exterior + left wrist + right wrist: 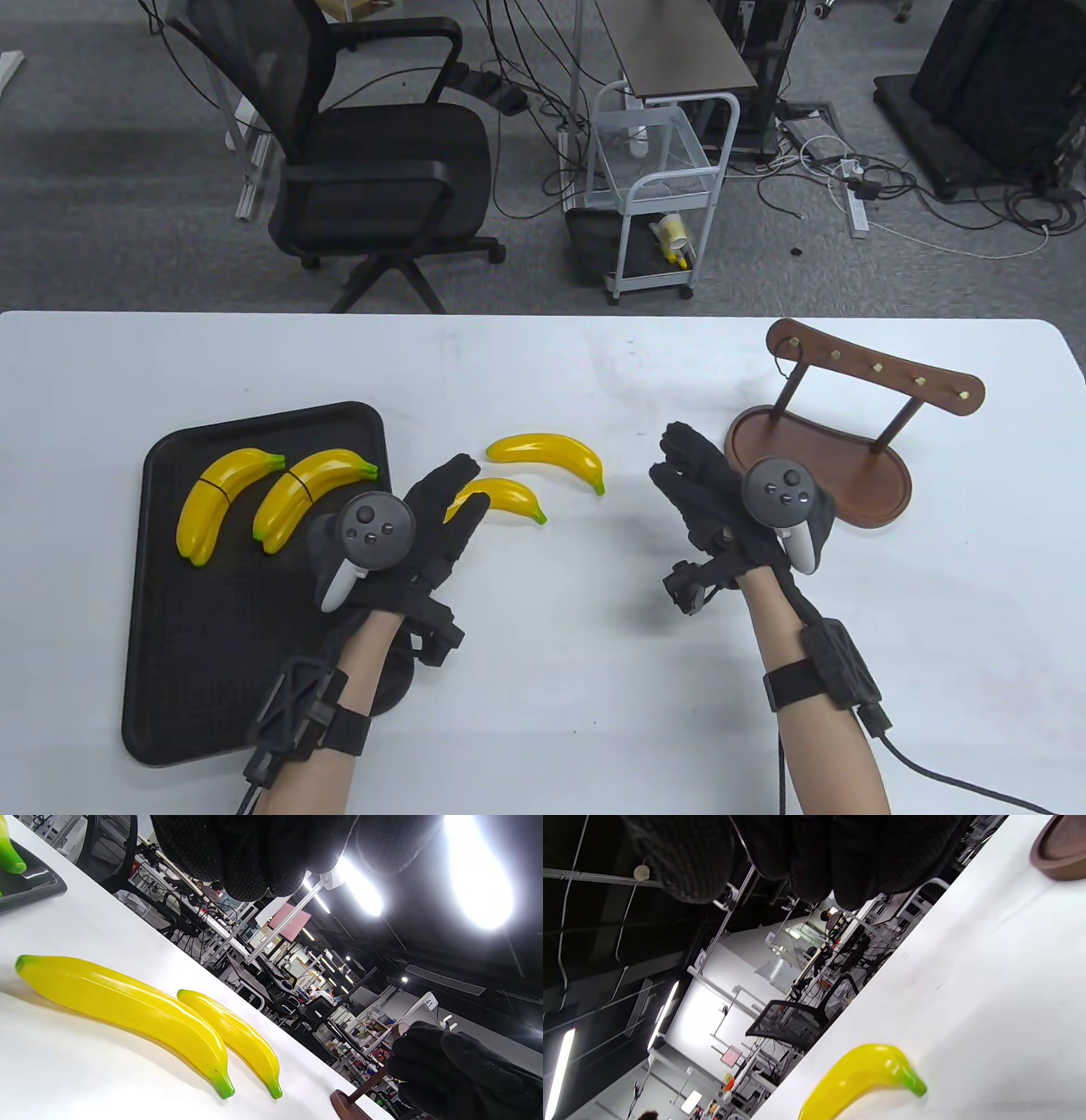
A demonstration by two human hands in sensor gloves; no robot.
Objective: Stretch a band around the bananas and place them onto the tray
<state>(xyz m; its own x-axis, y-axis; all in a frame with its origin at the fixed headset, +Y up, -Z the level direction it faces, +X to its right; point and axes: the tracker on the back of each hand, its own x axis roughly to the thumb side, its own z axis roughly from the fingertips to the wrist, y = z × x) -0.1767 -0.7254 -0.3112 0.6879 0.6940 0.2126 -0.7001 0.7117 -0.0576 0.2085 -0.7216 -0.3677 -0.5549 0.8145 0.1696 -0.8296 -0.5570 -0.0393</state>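
The black tray (170, 662) at the left holds two pairs of yellow bananas (222, 501) (310, 492), each pair with a dark band around it. Two loose bananas lie on the table to its right, one farther (551, 450) and one nearer (509, 495). My left hand (462, 488) hovers with straight fingers over the nearer banana's left end. In the left wrist view its fingers (254, 857) hang above both bananas (127, 1005) (237, 1035) without touching them. My right hand (679, 463) floats right of the bananas, fingers loosely curled and holding nothing visible.
A brown wooden stand (819, 463) with a pegged crossbar (874, 367) sits just right of my right hand. Beyond the table's far edge are an office chair (382, 170) and a white cart (653, 195).
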